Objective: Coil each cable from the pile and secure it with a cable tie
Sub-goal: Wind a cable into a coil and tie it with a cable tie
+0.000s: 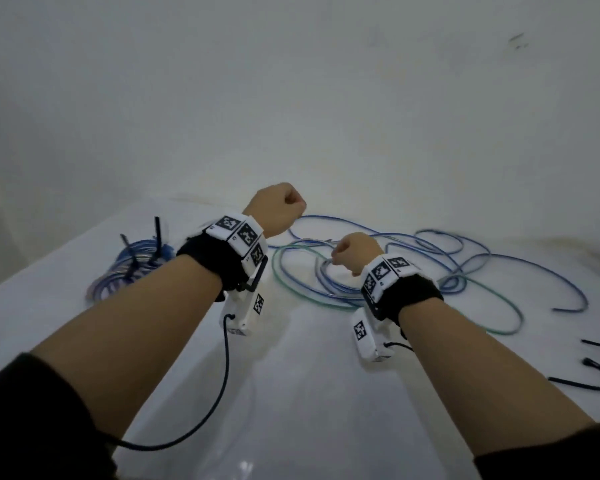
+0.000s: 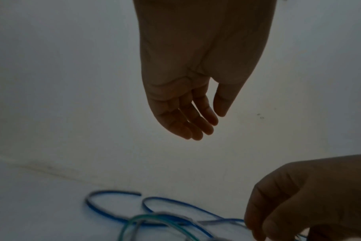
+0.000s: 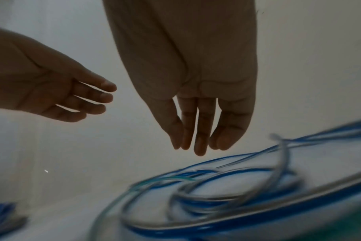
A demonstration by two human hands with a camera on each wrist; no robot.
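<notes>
Both hands hang above the loose pile of cables [image 1: 378, 268] on the white tabletop [image 1: 291, 393], and neither holds anything. The left hand [image 1: 279, 209] is over the far edge of the pile, its grip released and its fingers [image 2: 196, 124] hanging relaxed. The right hand [image 1: 355, 252] is over the middle of the pile, also released, with its fingers [image 3: 198, 130] pointing down just above the strands.

I judge that the step now is to choose the next cable. It is better to find one free end first, for example the blue end [image 2: 137, 194] at the far edge of the pile, and to draw it out slowly, because the blue and green loops cross each other and can knot.

Left of the pile lies a finished coil [image 1: 132, 268]. Right of the pile, black cable ties [image 1: 589, 379] wait.
</notes>
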